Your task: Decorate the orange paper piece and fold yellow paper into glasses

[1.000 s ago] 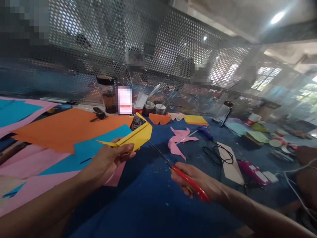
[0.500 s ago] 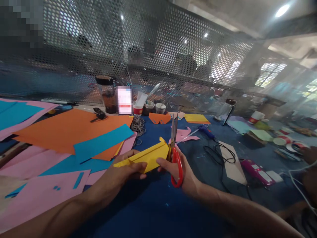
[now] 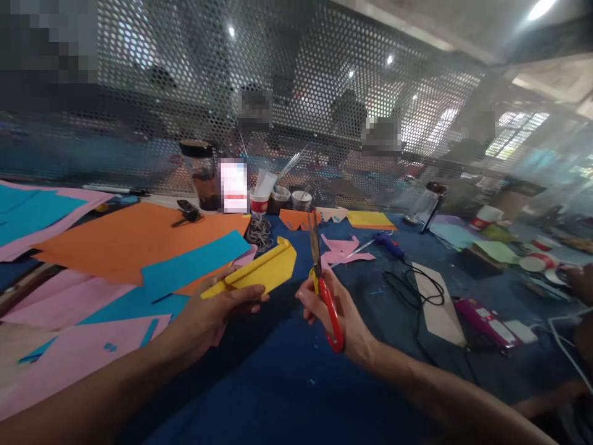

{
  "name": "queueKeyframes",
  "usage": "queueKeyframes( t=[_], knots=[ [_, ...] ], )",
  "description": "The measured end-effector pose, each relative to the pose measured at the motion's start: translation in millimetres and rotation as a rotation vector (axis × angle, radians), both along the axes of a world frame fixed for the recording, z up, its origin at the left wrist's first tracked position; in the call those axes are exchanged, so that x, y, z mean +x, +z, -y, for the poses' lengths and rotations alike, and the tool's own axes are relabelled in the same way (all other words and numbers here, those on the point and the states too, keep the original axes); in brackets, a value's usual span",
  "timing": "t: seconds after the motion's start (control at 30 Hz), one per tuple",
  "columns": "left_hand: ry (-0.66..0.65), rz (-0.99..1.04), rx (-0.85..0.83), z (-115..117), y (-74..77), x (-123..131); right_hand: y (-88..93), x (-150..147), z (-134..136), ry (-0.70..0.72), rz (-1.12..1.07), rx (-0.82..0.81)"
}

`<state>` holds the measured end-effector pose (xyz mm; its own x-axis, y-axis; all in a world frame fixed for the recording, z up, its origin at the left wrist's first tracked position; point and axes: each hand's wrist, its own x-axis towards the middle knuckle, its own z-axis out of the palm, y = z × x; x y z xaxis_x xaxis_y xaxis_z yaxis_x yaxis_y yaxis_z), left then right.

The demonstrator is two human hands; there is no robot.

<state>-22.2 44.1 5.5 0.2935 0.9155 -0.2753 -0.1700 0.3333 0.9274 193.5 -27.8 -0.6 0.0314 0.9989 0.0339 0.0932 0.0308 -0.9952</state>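
Observation:
My left hand (image 3: 231,309) pinches a folded piece of yellow paper (image 3: 273,266), thumb on top and fingers beneath. Its far end has slanted edges and a small curled tab. To the right, my right hand (image 3: 331,303) is closed around red-handled scissors (image 3: 332,315), whose blades point up and away from me and look shut. The scissors and the yellow paper are apart, with blue tabletop between them. Beyond the blades lies a cut pink paper piece (image 3: 343,247). A blue paper strip (image 3: 194,256) lies on orange paper (image 3: 102,241) left of my left hand.
A glue gun (image 3: 389,244) with a black cord lies to the right, near a beige card (image 3: 435,303) and a purple device (image 3: 486,321). Jars, paper cups (image 3: 301,199) and a lit screen (image 3: 234,185) stand along the perforated metal screen (image 3: 301,93). Another person's hand (image 3: 581,281) is at far right.
My right hand has let go of the yellow paper and still holds the scissors. My left hand has drawn the paper left and slightly up, so a gap now separates it from the scissors.

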Motion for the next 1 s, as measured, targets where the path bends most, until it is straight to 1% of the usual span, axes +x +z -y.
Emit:
queueKeyframes(
  t=[0.07, 0.13, 0.23, 0.3, 0.4, 0.53, 0.73, 0.9, 1.0],
  knots=[
    [0.093, 0.032, -0.015, -7, 3.1, -5, 5.3, 8, 7, 0.091, 0.070, -0.079],
    [0.138, 0.056, -0.011, -13, 5.3, -10, 14.8, 16, 15, 0.197, 0.143, -0.152],
    [0.155, 0.068, 0.000, -20, 6.1, -15, 31.5, 23, 23, 0.343, 0.323, -0.241],
    [0.166, 0.060, -0.001, -24, 5.9, -16, 39.9, 25, 26, 0.377, 0.441, -0.288],
    [0.172, 0.052, 0.005, -27, 6.0, -15, 45.1, 27, 25, 0.389, 0.527, -0.326],
    [0.132, 0.084, 0.025, -28, 6.5, -16, 44.8, 29, 19, 0.425, 0.590, -0.303],
    [0.159, 0.112, 0.037, -26, 8.3, -18, 45.6, 27, 18, 0.390, 0.695, -0.272],
    [0.184, 0.129, -0.022, -15, 15.1, -11, 49.3, 19, 19, 0.377, 0.688, -0.275],
    [0.185, 0.148, -0.055, -10, 17.7, -5, 46.4, 16, 20, 0.368, 0.650, -0.288]
  ],
)
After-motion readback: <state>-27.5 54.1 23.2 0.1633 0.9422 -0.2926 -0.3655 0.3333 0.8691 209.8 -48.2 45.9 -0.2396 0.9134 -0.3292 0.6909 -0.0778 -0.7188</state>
